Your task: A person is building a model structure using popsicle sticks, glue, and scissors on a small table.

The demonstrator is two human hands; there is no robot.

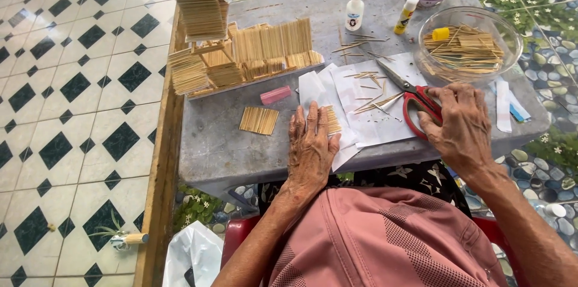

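Toothpick panel (331,120) lies on white paper (373,124) at table's near edge, pressed flat under left hand (311,145), fingers together, likely so sticks stay aligned; right hand (460,124) closed around red scissors (418,106) handle, blades resting on paper

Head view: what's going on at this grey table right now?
A person sits at a grey table doing toothpick craft. The left hand presses flat on a small glued panel of toothpicks lying on white paper. The right hand rests on red-handled scissors. A toothpick model structure stands behind, with a clear bowl of toothpicks to the right.
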